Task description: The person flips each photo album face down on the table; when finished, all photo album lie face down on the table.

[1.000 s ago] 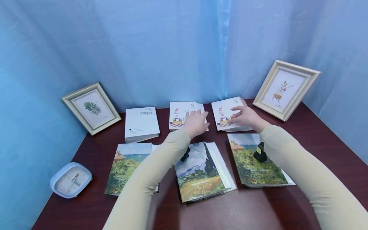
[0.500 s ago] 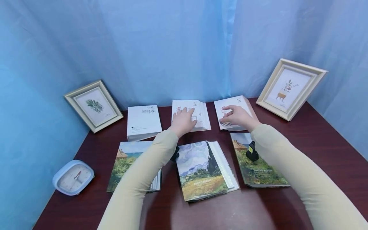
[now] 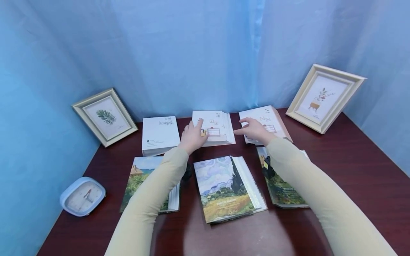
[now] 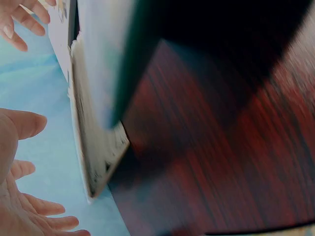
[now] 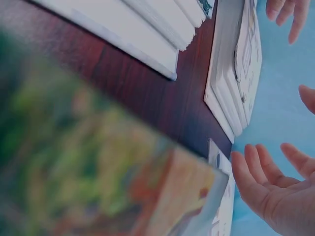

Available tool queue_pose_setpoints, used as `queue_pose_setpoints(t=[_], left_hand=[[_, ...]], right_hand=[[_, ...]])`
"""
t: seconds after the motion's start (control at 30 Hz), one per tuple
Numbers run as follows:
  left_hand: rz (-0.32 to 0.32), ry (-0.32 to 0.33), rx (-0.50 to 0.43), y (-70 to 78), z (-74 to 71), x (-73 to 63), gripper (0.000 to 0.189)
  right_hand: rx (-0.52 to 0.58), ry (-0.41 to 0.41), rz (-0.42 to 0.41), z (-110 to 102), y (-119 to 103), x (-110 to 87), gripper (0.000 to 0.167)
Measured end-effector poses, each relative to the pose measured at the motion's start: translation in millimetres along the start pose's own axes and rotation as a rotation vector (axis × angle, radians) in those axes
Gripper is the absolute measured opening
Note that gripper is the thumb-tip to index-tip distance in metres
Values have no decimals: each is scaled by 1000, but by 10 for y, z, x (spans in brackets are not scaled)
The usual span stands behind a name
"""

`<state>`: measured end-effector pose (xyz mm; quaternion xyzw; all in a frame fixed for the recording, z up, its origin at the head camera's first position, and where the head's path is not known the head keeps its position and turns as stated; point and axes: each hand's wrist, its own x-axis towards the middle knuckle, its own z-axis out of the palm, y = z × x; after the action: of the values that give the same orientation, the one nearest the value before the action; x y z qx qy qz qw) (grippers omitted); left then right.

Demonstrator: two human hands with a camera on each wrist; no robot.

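Observation:
Over the lower left corner of the middle white album [image 3: 221,124], my left hand [image 3: 193,137] hovers with its fingers spread. In the left wrist view, the left hand [image 4: 24,201] holds nothing. My right hand [image 3: 254,131] overlaps the left side of the right white album [image 3: 277,124], its fingertips pointing across the gap toward the middle one. The right wrist view shows the right hand [image 5: 275,196] with fingers apart and nothing in them. Left of the left hand lies another white album [image 3: 160,137] with dark lettering.
Closer in lie three painted photo albums: a left one [image 3: 139,177], a middle one [image 3: 221,192] and a right one [image 3: 283,193], the outer two partly covered by sleeves. Picture frames stand at left [image 3: 105,117] and right [image 3: 325,97]. A blue clock [image 3: 83,196] sits front left.
Both hands have shifted left: the left from the middle of the middle white album to its lower left corner, the right toward the gap between the two albums. The albums stay in place.

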<state>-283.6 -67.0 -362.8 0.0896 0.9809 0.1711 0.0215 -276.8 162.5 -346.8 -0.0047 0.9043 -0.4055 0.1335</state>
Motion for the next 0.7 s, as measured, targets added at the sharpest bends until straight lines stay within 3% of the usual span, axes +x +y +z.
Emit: queue_pose_setpoints(t=[0.17,0.37,0.7], left_hand=[[-24,-14,-81,-103,12,7,67],[-66,-49,-233,-198,31,13,69],[-116,-79,-314,-284,123,37,73]], right_hand=[[-6,-17,-3,58,-62,45,70],[72,-72,41,120,-78,95,72],[83,-118,68,242,-115,165,75]])
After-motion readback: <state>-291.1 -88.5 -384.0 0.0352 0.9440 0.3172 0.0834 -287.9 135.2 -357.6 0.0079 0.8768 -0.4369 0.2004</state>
